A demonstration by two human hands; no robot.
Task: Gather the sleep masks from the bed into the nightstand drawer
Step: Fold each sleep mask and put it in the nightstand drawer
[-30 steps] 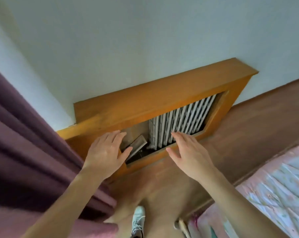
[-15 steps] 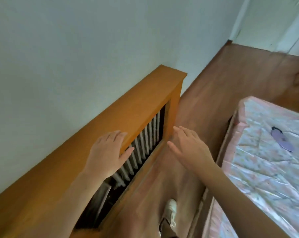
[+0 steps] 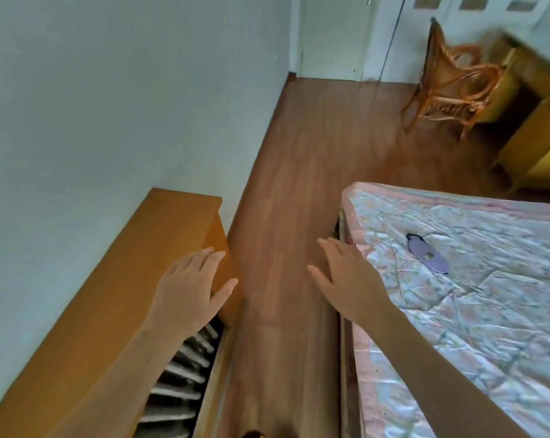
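Note:
One purple sleep mask (image 3: 427,255) with a dark strap lies flat on the pink floral bedcover (image 3: 475,311), near the bed's left side. My right hand (image 3: 346,279) hovers open over the floor strip at the bed's left edge, empty, a short way left of the mask. In front of the orange wooden radiator cover (image 3: 115,311) on the left is my left hand (image 3: 188,292), its fingers spread and nothing held. No nightstand or drawer is in sight.
A wooden floor strip (image 3: 286,216) runs between the radiator cover and the bed. White radiator fins (image 3: 178,384) show behind the cover's opening. A rattan chair (image 3: 450,80) and a yellow wooden desk (image 3: 539,134) stand at the far right, by white doors.
The view has swung right, from the radiator cover and curtain toward the bed. The sleep mask and the far end of the room have come into sight. Both hands stay open and empty.

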